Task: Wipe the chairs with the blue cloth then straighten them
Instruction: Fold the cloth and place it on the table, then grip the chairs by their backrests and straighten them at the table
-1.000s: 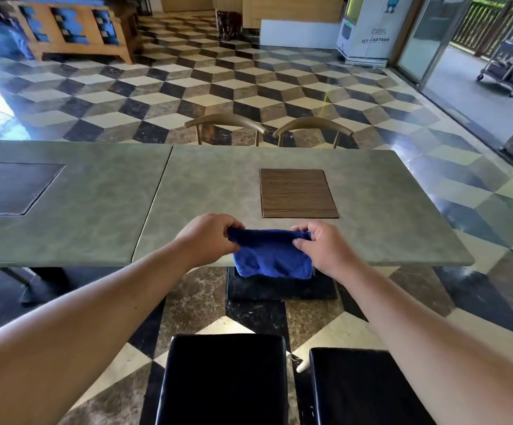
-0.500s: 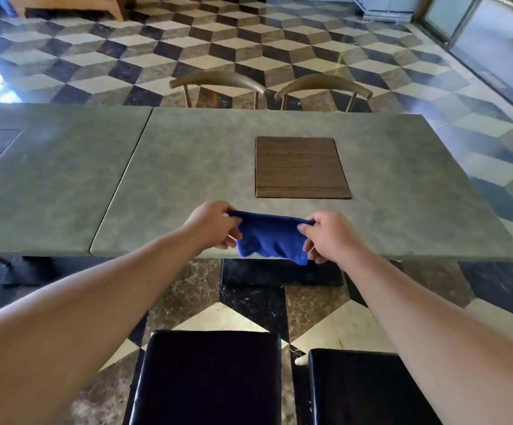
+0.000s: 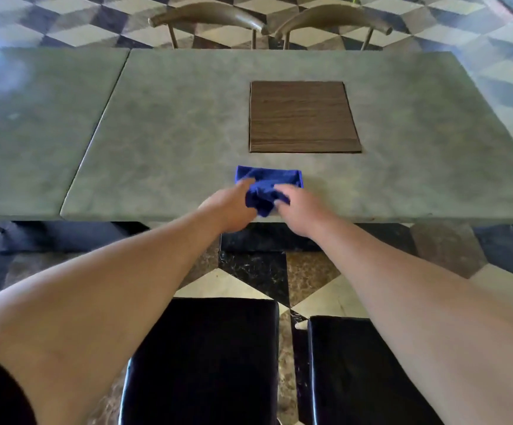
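On the near edge of the grey stone-look table (image 3: 172,142), just this side of a brown wood-grain panel (image 3: 302,116) set flush into the top, lies the blue cloth (image 3: 269,187). Its far part rests flat on the table, and its near part is bunched up between the two hands. The left hand (image 3: 229,208) has its fingers curled into the cloth from the left, and the right hand (image 3: 302,208) pinches it from the right; both are blurred, yet each grip is closed on the fabric. Both bare forearms reach out from the near corners of the view.

Below the arms, at the near side, two black chair seats (image 3: 203,357) stand side by side on the floor, the right one (image 3: 356,372) just beside the left with a narrow gap between them. Neither touches the table. Across the table, at its far edge, the curved tan backrests of two more chairs (image 3: 209,18) rise above the top, close together, the right one (image 3: 331,19) nearly meeting the left. A second tabletop (image 3: 34,127) abuts the first on the left. Underfoot is a floor (image 3: 249,280) of dark, brown and cream diamond tiles.
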